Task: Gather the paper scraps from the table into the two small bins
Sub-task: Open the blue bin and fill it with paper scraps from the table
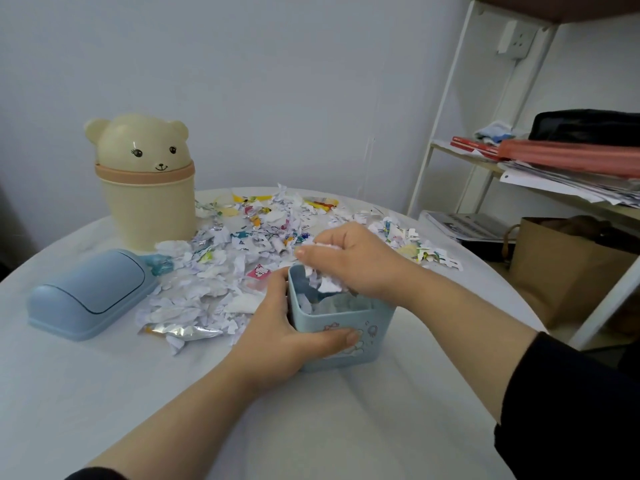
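Observation:
A small blue bin [375, 327] stands open near the table's front, with white scraps inside it. My left hand [287, 337] grips its left and front walls. Directly over its opening, my right hand [356, 258] is closed on a bunch of white paper scraps that hang down into the bin. A wide pile of white and coloured paper scraps [221, 268] covers the middle of the round white table [104, 393]. A cream bear-shaped bin [145, 202] with its lid on stands at the back left.
The blue bin's lid [90, 296] lies on the table at the left, beside the scraps. A white shelf rack [460, 147] with papers and folders stands at the right, a brown paper bag [561, 268] under it. The wall is close behind.

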